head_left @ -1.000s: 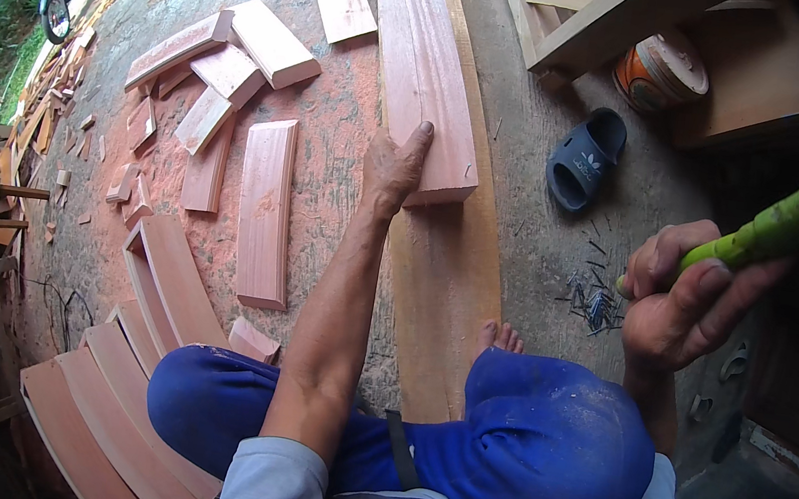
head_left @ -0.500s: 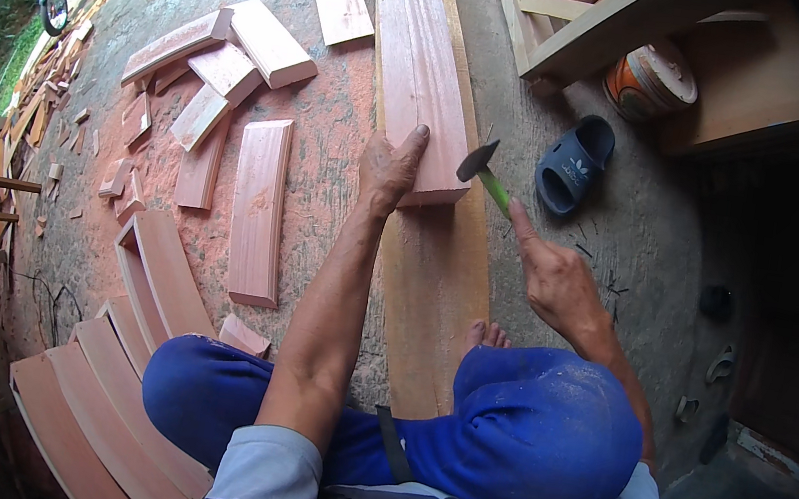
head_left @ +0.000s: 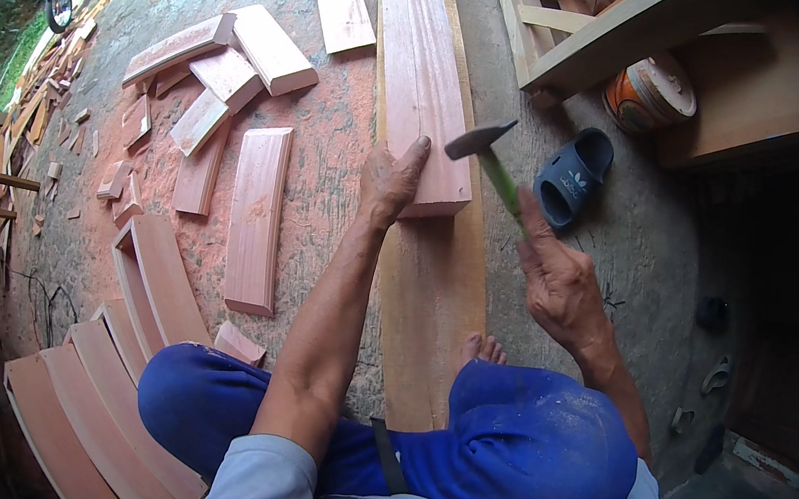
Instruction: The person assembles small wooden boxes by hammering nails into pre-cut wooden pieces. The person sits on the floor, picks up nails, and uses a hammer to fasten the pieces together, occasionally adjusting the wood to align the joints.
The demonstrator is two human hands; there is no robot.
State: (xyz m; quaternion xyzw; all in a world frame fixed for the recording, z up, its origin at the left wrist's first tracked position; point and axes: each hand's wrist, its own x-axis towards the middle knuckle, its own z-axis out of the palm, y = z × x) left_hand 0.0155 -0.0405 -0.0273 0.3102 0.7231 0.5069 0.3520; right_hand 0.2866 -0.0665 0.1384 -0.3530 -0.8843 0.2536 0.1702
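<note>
In the head view, the hammer (head_left: 500, 175), swung high on the right a second ago, is now down at the wooden block (head_left: 419, 70); since half a second ago its head has lifted and tipped over the block's near right part. The right hand (head_left: 562, 283) has a closed fist round the green handle, forefinger stretched along it. And the left hand (head_left: 390, 180) hasn't budged: it holds the block by the left edge, thumb flat on top, fingers hidden down the side. That block, long, square-edged, pale pink with streaky grain, lies on a rough brown plank (head_left: 428, 324) straight ahead. Left of it, bevelled offcuts (head_left: 258, 216) sit on pitted concrete (head_left: 325, 201) dusted pink, with curved, smooth-faced boards (head_left: 95, 416) fanned lower down. Over on the right, a moulded dark-blue sandal (head_left: 594, 154) and a round, orange-sided tub (head_left: 650, 94).
</note>
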